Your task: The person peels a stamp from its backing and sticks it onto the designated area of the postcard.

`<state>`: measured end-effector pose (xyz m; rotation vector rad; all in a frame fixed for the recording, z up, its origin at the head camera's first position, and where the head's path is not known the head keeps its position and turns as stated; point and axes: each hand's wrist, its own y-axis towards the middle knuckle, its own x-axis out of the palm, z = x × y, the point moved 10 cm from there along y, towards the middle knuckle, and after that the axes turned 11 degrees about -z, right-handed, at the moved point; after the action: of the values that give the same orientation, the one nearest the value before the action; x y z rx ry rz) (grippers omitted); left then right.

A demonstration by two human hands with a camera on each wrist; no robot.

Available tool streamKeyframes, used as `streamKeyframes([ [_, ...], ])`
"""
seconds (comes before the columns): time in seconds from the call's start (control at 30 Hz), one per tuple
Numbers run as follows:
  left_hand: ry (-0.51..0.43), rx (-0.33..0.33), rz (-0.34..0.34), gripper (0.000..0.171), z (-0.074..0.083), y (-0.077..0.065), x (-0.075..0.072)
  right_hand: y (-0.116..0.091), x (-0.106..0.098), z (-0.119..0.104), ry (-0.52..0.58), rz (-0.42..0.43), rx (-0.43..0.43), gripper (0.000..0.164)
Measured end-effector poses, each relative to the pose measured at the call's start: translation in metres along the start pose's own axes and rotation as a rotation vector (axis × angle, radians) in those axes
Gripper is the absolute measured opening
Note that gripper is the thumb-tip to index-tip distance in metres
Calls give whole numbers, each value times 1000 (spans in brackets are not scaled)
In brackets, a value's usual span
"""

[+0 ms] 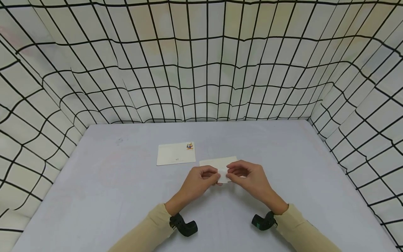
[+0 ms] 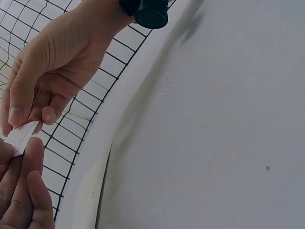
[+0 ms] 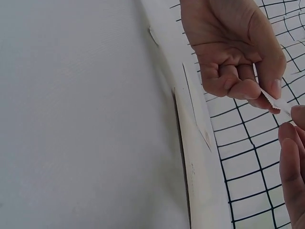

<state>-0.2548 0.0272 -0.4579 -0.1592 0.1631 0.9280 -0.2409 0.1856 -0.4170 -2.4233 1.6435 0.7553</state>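
Between my two hands is a small white stamp, its plain side visible in the head view. Its toothed edge shows up close in the left wrist view, on the stamp. My left hand pinches one side with thumb and fingertips. On the opposite side, my right hand pinches it the same way. Beneath and just beyond the hands lies a cream envelope, partly covered by them. A second cream envelope lies flat to the left, bearing a colourful stamp in its upper right corner.
A white-covered table carries everything. Black netting over pale walls encloses its back and both sides. Each wrist wears a black curved camera mount, the left mount and the right mount hanging over the table's near part.
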Motion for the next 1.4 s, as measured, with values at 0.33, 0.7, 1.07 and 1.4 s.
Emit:
streamKeyframes([
  [0.33,-8,1,13,27,0,-2,-2,2,-8,-16,-43,37,-76,21],
  [0.7,-5,-15,18,27,-2,-2,-2,4,-1,-18,-94,-10,-69,19],
  [1.07,10,4,-8,27,2,1,3,3,-2,-20,-162,-21,-54,18],
  [1.4,32,7,3,27,6,-1,1,6,0,-26,-227,-19,-101,22],
])
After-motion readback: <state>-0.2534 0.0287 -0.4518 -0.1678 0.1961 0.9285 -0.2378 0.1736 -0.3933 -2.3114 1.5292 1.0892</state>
